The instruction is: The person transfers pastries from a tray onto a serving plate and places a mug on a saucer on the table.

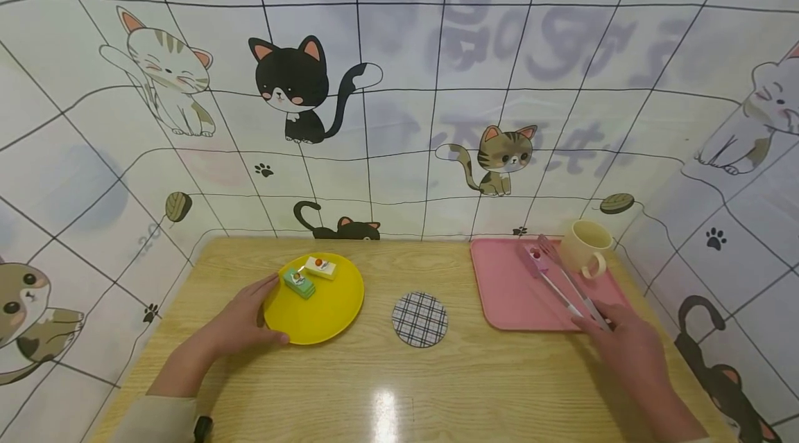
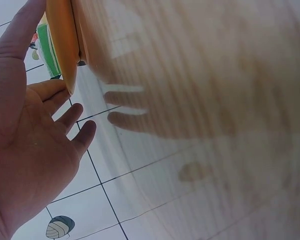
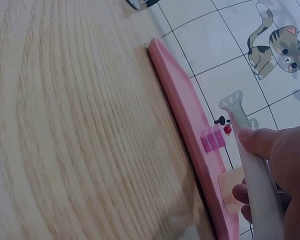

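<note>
Left hand: your left hand (image 1: 243,322) is spread at the left side of the yellow plate (image 1: 324,325), thumb and fingers touching its rim; the fingers are not clenched.
Right hand: your right hand (image 1: 630,346) is grasping the tongs (image 3: 257,190) by their handle end, tips reaching over the tray.
Pink block: the pink block (image 3: 213,139) sits on the pink tray (image 1: 512,308), by the tongs' tips; you cannot tell whether they touch it.
Plate: it carries a green block (image 1: 299,284) and a cream block (image 1: 321,267), side by side.
Mug: the cream mug (image 1: 585,242) stands at the tray's far right corner.
Counter: a checked round coaster (image 1: 420,319) lies on the wooden counter (image 1: 487,387), between plate and tray.
</note>
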